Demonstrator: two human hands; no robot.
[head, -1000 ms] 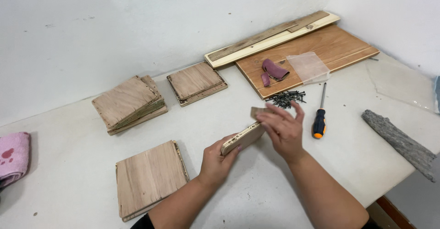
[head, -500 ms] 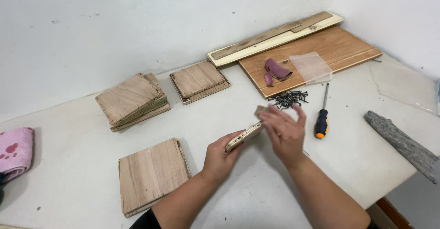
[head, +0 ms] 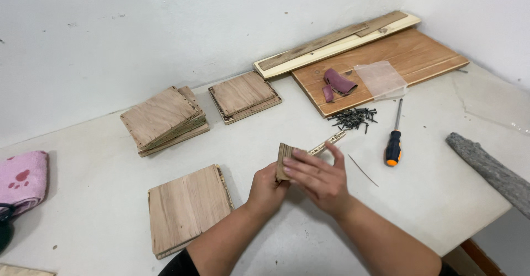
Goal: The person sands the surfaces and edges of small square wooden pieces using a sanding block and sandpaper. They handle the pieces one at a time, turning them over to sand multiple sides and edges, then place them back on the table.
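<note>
Left hand [head: 266, 189] and right hand [head: 319, 178] grip a small wooden panel [head: 284, 160]; screwdriver [head: 394, 141] lies near.

Bare table [head: 430, 198] lies right of the hands; screwdriver [head: 393, 143] and screws [head: 353, 118] crowd beyond.

Both hands [head: 301, 179] together mid-table (fingers curled, grip closed)
</note>
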